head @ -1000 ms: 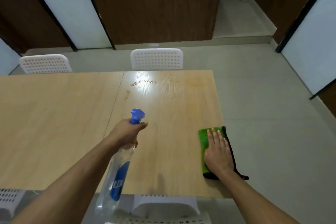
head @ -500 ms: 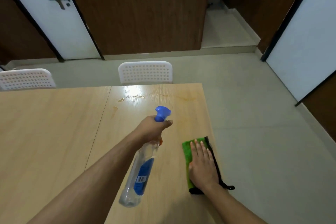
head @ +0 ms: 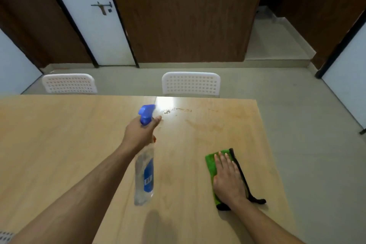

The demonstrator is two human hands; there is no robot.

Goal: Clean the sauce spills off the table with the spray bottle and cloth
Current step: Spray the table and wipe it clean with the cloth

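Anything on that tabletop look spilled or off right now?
Yes: orange-brown sauce smears stain the table beyond the spray bottle, with glistening droplets near the far edge. The green cloth hasn't reached them.

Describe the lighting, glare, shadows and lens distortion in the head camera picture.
Head view: dim, even indoor light; a bright glare patch on the table near its far edge washes out the wood beside the sauce spills; a soft shadow falls below the spray bottle held in the left hand; a fainter one edges the right hand on the cloth; the wide lens slants the door frames.
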